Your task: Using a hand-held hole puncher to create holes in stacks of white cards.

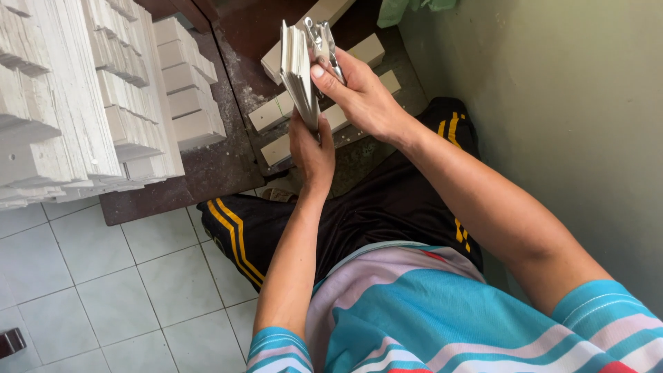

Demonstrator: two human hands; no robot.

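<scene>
You are holding a small stack of thin white boards on edge, up in front of you above the dark tabletop. Your left hand is cupping the stack from below, fingers curled up around its lower end. Your right hand is wrapping the upper part, thumb pressing flat against the near face, while it is also gripping a shiny metal clamp-like tool that is sitting right against the top edge of the boards. Whether the tool's jaws are already biting on the stack, I cannot tell from this angle.

Judging by how things lie, you are somewhere in the middle of the work. To your left, a big pile of white slats is standing stacked in ordered rows, with squarer white blocks lined up beside it. Under your hands, several pale rectangular blocks are lying loose and scattered on the tabletop, looking like stock yet to be handled. So a good deal seems to be done already, a handful of pieces seems to be waiting, and the stack in your hands is the one being worked right now.

You are sitting close to the grey wall, knees under the tabletop, white tiled floor to your left.
</scene>
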